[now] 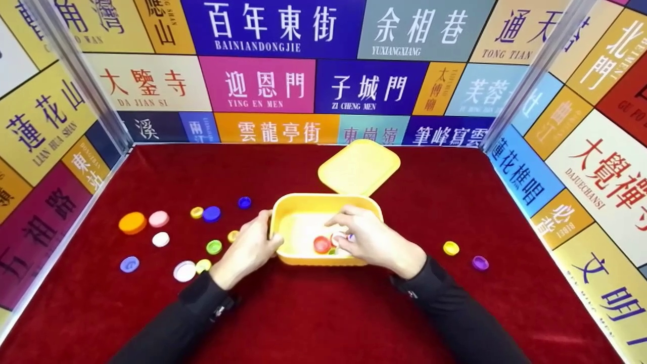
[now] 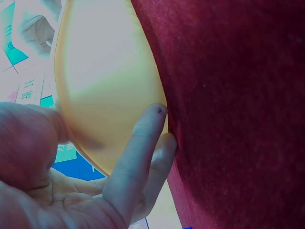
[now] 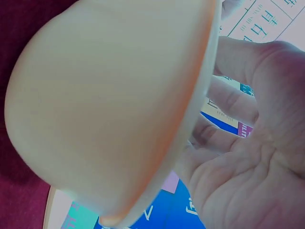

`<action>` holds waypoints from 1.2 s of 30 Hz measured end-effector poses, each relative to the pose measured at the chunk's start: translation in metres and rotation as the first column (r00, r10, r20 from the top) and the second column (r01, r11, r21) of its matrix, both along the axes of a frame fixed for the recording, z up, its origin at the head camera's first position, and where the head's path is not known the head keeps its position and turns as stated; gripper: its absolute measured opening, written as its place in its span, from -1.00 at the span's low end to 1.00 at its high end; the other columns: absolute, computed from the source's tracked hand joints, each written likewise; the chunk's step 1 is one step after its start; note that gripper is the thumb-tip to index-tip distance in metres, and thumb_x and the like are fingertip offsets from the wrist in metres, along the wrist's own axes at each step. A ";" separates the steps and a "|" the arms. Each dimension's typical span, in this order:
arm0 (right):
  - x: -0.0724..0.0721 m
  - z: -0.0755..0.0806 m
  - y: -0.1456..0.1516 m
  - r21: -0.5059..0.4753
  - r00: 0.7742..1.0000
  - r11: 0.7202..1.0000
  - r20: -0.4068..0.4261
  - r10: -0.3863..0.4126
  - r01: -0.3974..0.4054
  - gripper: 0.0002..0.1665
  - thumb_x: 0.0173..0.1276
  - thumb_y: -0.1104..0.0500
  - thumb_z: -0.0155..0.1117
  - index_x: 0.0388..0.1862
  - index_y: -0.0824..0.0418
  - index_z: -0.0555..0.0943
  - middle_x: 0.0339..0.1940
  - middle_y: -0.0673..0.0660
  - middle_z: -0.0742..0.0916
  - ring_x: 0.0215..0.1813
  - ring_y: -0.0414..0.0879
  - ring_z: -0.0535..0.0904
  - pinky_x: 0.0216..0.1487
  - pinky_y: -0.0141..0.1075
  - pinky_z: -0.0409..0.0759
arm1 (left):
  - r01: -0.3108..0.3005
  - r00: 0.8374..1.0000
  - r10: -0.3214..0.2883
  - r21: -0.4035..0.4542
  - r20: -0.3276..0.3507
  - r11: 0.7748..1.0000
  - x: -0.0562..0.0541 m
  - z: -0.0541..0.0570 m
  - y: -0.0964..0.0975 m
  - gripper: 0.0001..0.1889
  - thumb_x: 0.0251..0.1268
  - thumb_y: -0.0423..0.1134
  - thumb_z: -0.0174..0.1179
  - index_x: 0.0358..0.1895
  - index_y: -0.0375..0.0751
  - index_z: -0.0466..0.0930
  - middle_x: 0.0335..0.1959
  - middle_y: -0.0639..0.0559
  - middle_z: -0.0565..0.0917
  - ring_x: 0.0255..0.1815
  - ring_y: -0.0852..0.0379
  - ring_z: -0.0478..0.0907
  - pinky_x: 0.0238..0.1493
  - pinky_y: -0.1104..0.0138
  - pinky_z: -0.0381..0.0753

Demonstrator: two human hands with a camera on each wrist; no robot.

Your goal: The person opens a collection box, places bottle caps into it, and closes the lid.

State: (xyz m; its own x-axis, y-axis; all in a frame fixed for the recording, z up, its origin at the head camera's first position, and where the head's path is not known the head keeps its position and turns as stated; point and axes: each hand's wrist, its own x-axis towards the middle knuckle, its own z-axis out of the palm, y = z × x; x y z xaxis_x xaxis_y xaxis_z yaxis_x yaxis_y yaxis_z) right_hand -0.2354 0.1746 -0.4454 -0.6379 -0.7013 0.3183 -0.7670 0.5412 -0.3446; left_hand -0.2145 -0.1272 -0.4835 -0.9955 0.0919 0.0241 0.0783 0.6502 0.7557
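On the red cloth stands a yellow plastic box [image 1: 298,202] without its lid, and several small round bottle caps lie in it, among them a red cap [image 1: 322,244]. My left hand [image 1: 252,242] grips the box's left end, thumb at the rim and fingers [image 2: 138,152] along the outer wall. Reaching over the near right side, my right hand [image 1: 376,240] has its bent fingertips inside the box, close to the caps. The box wall hides those fingertips in the right wrist view, so whether they pinch a cap is unclear.
Behind the box lies a yellow lid [image 1: 359,167]. Loose caps are scattered at left, including an orange cap [image 1: 132,223], a pink cap [image 1: 158,219] and a green cap [image 1: 214,246]. At right lie a yellow cap [image 1: 451,247] and a purple cap [image 1: 480,263]. Printed panels enclose the table.
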 end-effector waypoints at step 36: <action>0.018 -0.001 0.145 -0.169 0.904 0.902 -0.094 -0.416 0.398 -0.48 0.39 0.40 0.67 0.32 0.24 0.87 0.03 0.20 0.84 -0.11 -0.03 0.82 -0.06 -0.09 0.92 | 0.001 1.000 -0.001 -0.003 0.006 1.000 -0.001 -0.001 0.000 -0.33 0.53 -0.35 0.35 0.65 -0.38 0.48 0.30 -0.33 0.80 -0.21 0.00 0.85 -0.13 0.22 0.89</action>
